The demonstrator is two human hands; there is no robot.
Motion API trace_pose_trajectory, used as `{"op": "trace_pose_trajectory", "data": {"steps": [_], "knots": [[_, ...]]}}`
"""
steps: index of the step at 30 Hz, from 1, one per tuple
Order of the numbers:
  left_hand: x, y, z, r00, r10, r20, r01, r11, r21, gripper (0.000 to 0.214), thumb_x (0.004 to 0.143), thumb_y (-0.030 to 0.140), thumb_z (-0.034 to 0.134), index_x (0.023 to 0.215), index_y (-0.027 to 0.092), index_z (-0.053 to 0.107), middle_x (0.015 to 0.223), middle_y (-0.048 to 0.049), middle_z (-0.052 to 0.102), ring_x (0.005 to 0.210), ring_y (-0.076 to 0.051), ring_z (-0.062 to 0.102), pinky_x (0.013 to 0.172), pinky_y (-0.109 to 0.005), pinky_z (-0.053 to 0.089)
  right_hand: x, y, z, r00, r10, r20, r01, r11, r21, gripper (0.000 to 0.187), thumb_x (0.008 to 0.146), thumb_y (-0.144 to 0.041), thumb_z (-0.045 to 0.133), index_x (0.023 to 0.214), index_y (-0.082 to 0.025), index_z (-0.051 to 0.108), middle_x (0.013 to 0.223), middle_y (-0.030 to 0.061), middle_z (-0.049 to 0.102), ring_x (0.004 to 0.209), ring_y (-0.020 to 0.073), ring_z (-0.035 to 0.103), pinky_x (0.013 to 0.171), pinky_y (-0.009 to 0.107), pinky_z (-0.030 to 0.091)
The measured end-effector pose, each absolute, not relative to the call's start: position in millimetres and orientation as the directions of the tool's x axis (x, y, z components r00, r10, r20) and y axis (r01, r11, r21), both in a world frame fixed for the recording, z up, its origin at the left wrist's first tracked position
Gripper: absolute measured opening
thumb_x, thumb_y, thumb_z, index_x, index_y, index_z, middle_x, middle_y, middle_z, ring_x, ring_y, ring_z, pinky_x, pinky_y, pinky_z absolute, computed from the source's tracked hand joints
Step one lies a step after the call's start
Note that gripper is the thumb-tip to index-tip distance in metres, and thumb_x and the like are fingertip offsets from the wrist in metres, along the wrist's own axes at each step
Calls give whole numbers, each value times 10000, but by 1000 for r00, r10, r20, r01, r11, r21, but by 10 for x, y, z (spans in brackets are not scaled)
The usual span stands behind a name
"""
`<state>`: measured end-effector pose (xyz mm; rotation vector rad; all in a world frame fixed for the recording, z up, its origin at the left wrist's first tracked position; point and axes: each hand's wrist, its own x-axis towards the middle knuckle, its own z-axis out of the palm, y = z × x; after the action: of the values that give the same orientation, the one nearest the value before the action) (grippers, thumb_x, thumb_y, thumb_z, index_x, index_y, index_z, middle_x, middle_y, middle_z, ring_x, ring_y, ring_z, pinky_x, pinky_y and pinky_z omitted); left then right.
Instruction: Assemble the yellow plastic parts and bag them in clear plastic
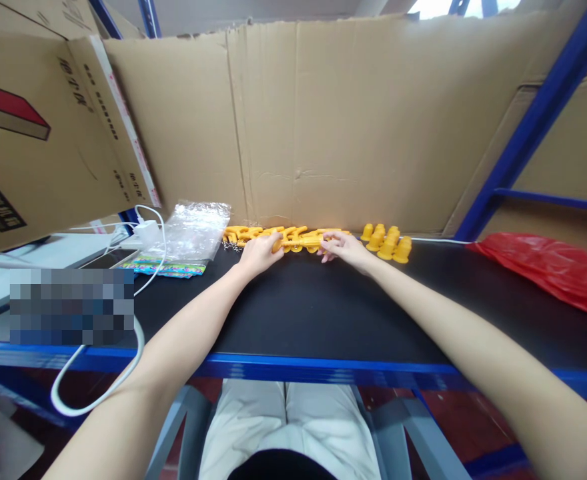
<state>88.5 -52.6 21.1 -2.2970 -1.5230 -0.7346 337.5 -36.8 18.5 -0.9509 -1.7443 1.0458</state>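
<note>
My left hand [261, 255] is closed around one end of a slim yellow plastic piece [301, 242]. The piece lies level, low over the far part of the black tabletop. At its other end, my right hand [343, 249] has its thumb and fingers curled in, gripping that end. Directly behind both hands runs a row of yellow branched plastic parts [243, 233], partly hidden by the fingers. Small round yellow bits show just beneath the held piece. To the right of my right hand stand several yellow stepped, cup-like pieces [387, 247], wide end down.
A clear plastic bag [193, 230] lies on the left, over a colourful packet [168, 267]. White cables [141, 333] loop by my left forearm. A red plastic bag [548, 267] sits at right. Cardboard [353, 127] walls the back; a blue rail [323, 368] edges the table.
</note>
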Motion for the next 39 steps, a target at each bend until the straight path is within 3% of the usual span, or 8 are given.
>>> {"op": "trace_pose_trajectory", "data": {"steps": [5,12,19,25,29,34,36,39], "knots": [[905,-545,216,304,771,559,916,-399,52,310,833,351,495,1103,231,587,933,-51,681,829,-191,626,724,-273,446,3360,-380,208,-278,917,287,204,348,-915,413,723,-513,659,909,-155,569,663,51,681,535,134,631,522,264,487],[886,-524,216,304,766,566,916,-399,49,305,826,348,504,1095,230,583,925,-48,685,822,-203,633,703,-277,445,3336,-401,196,-308,892,331,152,390,-908,548,628,-400,756,1056,-181,494,649,-30,650,536,127,632,532,262,490],[916,-556,232,324,738,593,903,-427,38,292,843,349,482,1090,219,566,959,-57,676,851,-202,628,702,-275,444,3333,-469,273,-265,909,321,189,376,-907,470,660,-622,650,715,-162,567,586,12,639,478,116,600,515,261,492],[928,-557,211,352,724,593,895,-445,11,269,821,329,503,1057,227,584,920,-48,685,814,-201,630,666,-268,440,3297,-496,285,-198,950,242,274,291,-917,469,736,-624,582,660,-165,526,564,47,644,447,127,600,481,250,493],[910,-541,212,326,743,584,910,-415,19,277,821,341,503,1058,226,589,893,-46,690,784,-193,633,664,-263,439,3293,-490,279,-269,949,166,221,229,-948,441,779,-582,567,769,-141,569,696,95,691,539,149,654,587,276,558],[882,-530,227,317,745,587,914,-406,21,299,814,354,512,1075,226,585,914,-48,691,792,-204,637,660,-268,439,3327,-518,323,-338,931,140,155,202,-967,453,779,-316,681,1154,-153,486,852,74,712,641,159,687,714,316,573],[884,-533,226,315,746,587,914,-405,24,302,815,348,511,1080,224,585,926,-49,691,804,-202,637,672,-267,440,3340,-522,330,-353,923,153,142,214,-966,459,780,-268,681,1167,-171,456,825,54,713,629,159,687,707,322,575],[900,-540,217,317,739,595,911,-412,27,292,817,343,511,1070,222,590,916,-48,692,795,-197,636,671,-264,438,3346,-512,320,-348,922,171,149,235,-960,297,808,-331,646,1015,-162,516,757,53,709,574,153,674,672,318,577]]}}
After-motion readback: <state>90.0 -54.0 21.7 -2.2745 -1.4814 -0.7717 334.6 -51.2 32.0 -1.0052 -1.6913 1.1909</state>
